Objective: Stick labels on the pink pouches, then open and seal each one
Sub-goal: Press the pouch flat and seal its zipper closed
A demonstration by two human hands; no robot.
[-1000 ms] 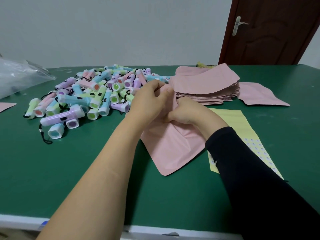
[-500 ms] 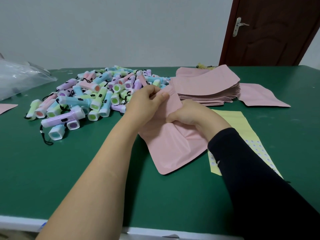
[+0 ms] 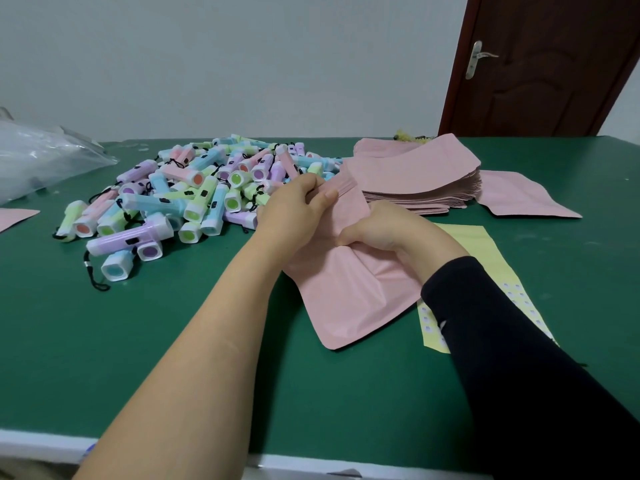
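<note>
Green table (image 3: 104, 341) — left hand (image 3: 294, 216), right hand (image 3: 391, 232) grip pouch (image 3: 353, 296).

Left arm: bare forearm (image 3: 207, 341), uncovered from the lower edge of the view up to the wrist, narrowing toward the hand.
Left hand: bare left hand (image 3: 294, 216), with 1 rounded thumb tip in view.
Right arm: black long sleeve (image 3: 519, 358) of matte, close-fitting fabric, covering the forearm and ending in a plain edge at the wrist.
Sleeve marking: 1 small white mark (image 3: 442, 324) near the cuff end, too small to read.
Right hand: bare right hand (image 3: 381, 233), uncovered from the sleeve edge onward.
</note>
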